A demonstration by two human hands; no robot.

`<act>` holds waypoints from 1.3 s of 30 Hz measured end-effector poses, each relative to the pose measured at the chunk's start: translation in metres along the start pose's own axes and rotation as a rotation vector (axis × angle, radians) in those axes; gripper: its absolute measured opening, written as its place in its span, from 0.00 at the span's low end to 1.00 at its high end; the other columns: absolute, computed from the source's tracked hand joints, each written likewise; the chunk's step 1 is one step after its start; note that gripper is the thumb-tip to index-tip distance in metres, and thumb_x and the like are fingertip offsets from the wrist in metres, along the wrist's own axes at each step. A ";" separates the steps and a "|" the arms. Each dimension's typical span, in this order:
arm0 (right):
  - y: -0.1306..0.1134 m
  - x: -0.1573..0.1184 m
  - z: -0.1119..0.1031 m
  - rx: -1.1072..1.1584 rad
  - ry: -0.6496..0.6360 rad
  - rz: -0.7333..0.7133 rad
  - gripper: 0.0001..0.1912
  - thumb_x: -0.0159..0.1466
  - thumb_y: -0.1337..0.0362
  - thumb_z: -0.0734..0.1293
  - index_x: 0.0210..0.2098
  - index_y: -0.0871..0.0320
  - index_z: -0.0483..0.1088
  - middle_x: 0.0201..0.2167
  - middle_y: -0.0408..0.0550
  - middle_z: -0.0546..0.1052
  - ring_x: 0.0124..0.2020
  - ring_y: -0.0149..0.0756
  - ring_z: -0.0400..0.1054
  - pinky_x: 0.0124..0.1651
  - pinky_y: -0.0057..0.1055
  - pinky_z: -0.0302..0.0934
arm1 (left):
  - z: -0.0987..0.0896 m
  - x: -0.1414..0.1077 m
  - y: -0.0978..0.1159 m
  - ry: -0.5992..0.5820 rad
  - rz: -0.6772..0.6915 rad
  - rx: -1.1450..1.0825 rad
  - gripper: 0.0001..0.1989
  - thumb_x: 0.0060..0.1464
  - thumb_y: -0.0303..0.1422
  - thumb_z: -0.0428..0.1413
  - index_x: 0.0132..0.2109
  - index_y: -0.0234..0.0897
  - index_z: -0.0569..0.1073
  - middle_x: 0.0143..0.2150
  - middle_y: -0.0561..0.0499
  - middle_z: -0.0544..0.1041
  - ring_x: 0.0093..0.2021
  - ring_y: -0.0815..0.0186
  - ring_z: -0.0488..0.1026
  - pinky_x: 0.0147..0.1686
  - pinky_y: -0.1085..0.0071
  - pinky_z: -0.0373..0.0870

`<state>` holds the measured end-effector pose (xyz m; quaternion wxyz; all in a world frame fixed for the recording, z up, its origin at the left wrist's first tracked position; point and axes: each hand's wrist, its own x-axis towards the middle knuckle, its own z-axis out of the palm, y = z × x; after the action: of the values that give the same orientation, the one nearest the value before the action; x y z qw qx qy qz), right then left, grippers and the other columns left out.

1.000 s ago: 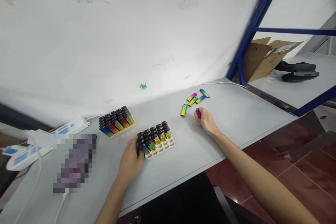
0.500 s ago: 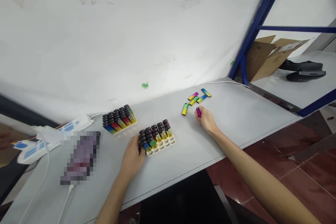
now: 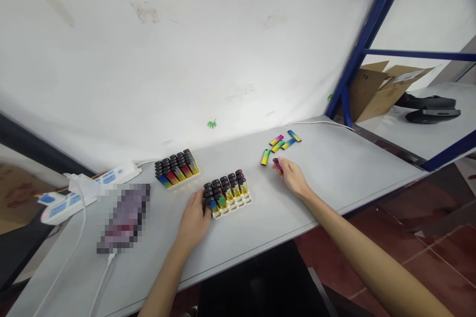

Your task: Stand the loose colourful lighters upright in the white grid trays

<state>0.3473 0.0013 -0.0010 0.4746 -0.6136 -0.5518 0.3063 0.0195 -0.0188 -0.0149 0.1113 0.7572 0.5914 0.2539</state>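
Observation:
My left hand (image 3: 194, 216) grips the left end of a white tray (image 3: 243, 202) partly filled with upright lighters with black tops; open slots show along its front right. Between the fingers of my right hand (image 3: 291, 174) is a purple lighter (image 3: 277, 163), held just above the table. Beyond that hand several loose lighters lie flat: a green-yellow one (image 3: 265, 157) apart at the left, the others grouped, among them a pink-yellow one (image 3: 276, 140) and a blue-yellow one (image 3: 294, 136).
A second tray of lighters (image 3: 177, 169) stands behind and left. Farther left are a pixelated dark object (image 3: 124, 218) with a white cable and power strips (image 3: 115, 175). A blue frame (image 3: 347, 69), a cardboard box (image 3: 383, 90) and a black object (image 3: 431, 109) are at the right.
The view has shifted slightly. My right hand has moved a little left toward the tray with the purple lighter, which is now tilted. My left hand stays on the tray's end.

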 end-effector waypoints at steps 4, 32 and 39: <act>-0.002 -0.008 0.000 -0.008 0.086 0.022 0.27 0.68 0.41 0.55 0.29 0.56 0.68 0.27 0.43 0.71 0.26 0.32 0.62 0.32 0.31 0.55 | 0.000 0.001 0.000 -0.010 0.016 0.006 0.21 0.54 0.24 0.47 0.55 0.32 0.68 0.51 0.39 0.76 0.54 0.53 0.73 0.55 0.54 0.70; -0.094 -0.061 0.065 -0.663 -0.361 -0.313 0.09 0.67 0.55 0.66 0.40 0.52 0.74 0.32 0.47 0.81 0.30 0.39 0.73 0.30 0.31 0.52 | -0.001 -0.001 0.003 -0.014 0.043 -0.075 0.19 0.55 0.23 0.47 0.53 0.35 0.66 0.49 0.42 0.75 0.53 0.54 0.72 0.54 0.53 0.70; -0.083 -0.018 0.034 -0.454 -0.108 -0.241 0.25 0.71 0.47 0.56 0.27 0.54 0.70 0.23 0.45 0.76 0.24 0.34 0.67 0.30 0.31 0.51 | -0.002 -0.001 0.004 -0.008 0.020 -0.053 0.19 0.54 0.24 0.47 0.53 0.34 0.68 0.48 0.42 0.76 0.52 0.54 0.74 0.52 0.55 0.72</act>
<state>0.2806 -0.0130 0.0607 0.3276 -0.6170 -0.7000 0.1482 0.0217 -0.0210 -0.0120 0.1311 0.7609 0.5763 0.2677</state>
